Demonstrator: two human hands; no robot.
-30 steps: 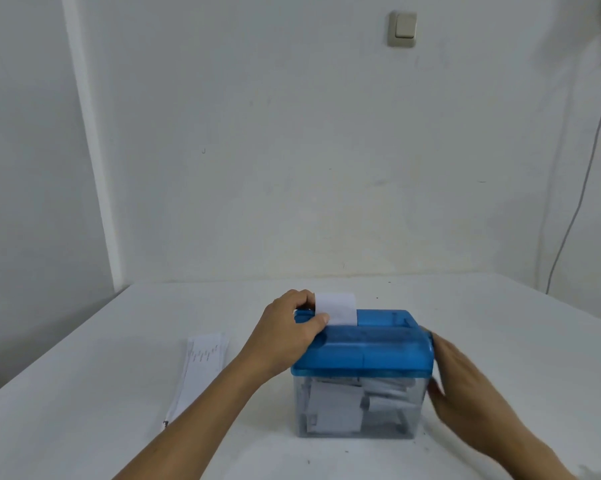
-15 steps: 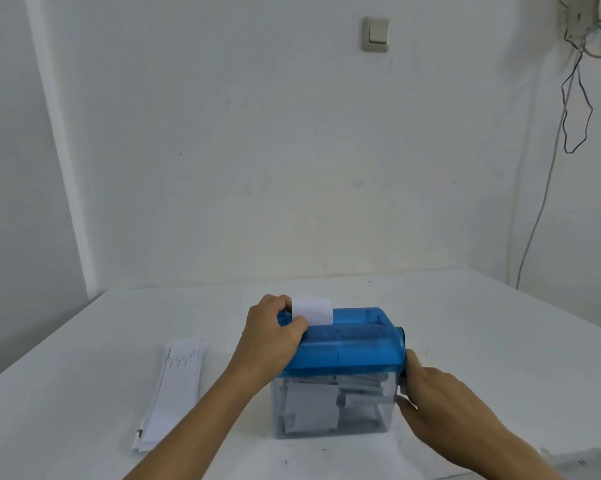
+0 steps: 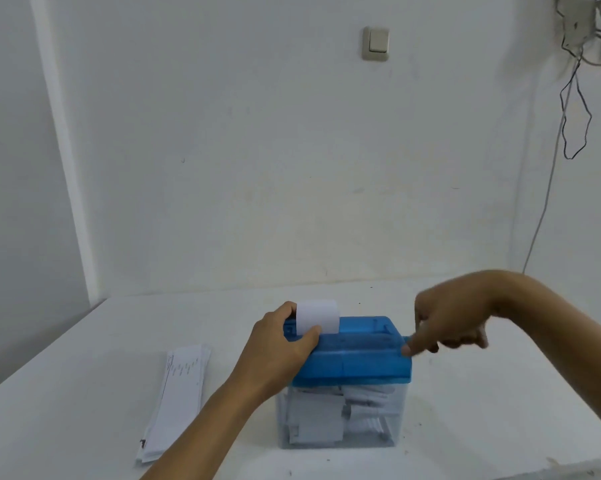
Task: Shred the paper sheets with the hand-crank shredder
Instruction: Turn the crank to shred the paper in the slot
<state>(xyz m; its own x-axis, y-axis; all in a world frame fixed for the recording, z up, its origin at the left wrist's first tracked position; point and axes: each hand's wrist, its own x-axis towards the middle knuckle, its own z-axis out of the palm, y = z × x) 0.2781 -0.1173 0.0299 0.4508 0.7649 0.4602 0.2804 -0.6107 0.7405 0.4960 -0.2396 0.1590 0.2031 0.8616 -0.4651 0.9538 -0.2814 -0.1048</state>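
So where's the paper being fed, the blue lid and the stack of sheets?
paper being fed (image 3: pixel 318 315), head view, part above the slot.
blue lid (image 3: pixel 361 365), head view, front face.
stack of sheets (image 3: pixel 181 393), head view, top sheet's middle.

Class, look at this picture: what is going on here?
A person is shredding paper. The left hand grips the shredder's blue lid, thumb against a sheet standing in the slot. The right hand is at the lid's right end; its grip is unclear. More sheets wait in a stack beside it.
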